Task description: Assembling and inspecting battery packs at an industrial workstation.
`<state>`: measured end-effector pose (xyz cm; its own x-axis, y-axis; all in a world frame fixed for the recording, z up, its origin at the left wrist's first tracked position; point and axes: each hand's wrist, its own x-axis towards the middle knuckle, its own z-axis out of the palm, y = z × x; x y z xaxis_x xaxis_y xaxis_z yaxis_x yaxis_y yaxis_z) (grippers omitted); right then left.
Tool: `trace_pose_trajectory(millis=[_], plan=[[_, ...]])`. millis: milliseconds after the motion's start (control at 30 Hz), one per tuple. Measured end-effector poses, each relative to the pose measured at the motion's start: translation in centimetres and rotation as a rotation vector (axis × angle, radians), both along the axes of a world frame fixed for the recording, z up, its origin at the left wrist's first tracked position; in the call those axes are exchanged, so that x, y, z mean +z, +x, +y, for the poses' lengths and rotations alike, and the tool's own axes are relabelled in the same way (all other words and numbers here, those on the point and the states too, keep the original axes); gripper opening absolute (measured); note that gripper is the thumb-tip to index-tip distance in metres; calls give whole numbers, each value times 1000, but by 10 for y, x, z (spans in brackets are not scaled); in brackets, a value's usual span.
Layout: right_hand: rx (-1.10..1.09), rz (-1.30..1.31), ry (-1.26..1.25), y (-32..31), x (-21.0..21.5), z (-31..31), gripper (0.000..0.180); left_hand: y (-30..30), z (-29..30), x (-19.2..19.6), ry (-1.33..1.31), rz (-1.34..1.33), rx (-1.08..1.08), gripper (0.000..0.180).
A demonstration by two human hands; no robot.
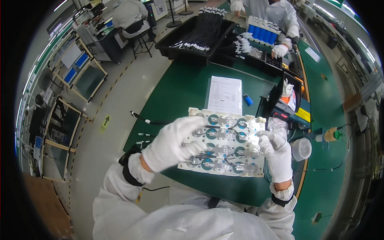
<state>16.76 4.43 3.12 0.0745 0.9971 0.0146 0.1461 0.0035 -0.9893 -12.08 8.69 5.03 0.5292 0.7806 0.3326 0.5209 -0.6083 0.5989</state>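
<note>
A white battery module [230, 169] lies flat on the green bench in front of me, its top set with rows of round dark-green cell ends, clear metal-looking strips and thin black wires. My left hand [172, 144], in a white glove, reaches over its left side with thumb and fingers apart, and nothing shows between them. At the right edge, my gloved right hand [277, 154] has its fingers bent together near the module's upper right corner; whatever they pinch, if anything, is hidden. Black cables [150, 121] with connector ends lie left of the module, partly behind my left hand.
Beyond the module lie a printed sheet [225, 95] and a blue cylindrical cell [248, 99]. To the right are a yellow-and-black box [301, 115] and a clear round tub [301, 149]. Farther off, a black tray [170, 44] holds wire harnesses, beside a co-worker [272, 14] handling blue cells.
</note>
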Motion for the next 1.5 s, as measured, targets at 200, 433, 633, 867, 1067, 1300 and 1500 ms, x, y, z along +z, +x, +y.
trace_pose_trajectory(millis=[200, 433, 633, 867, 1067, 1300, 1500], plan=[[4, -490, 277, 13, -21, -11, 16, 71, -13, -14, 144, 203, -122, 28], [90, -790, 345, 5, -33, -15, 29, 112, -7, -31, 145, 493, -144, 13], [62, -850, 318, -3, -42, -11, 27, 112, -4, -42, 307, 358, -150, 12], [-72, -934, 254, -18, -44, -12, 21, 119, 13, -27, -272, 242, 87, 41], [-83, -925, 269, -19, -41, -13, 24, 81, -8, -20, -123, 386, 9, 39], [-82, -892, 352, -14, -46, -12, 21, 79, -21, -44, -76, 232, -3, 15], [-77, -918, 317, -17, -48, -12, 20, 77, -25, -37, 317, 340, -195, 17]])
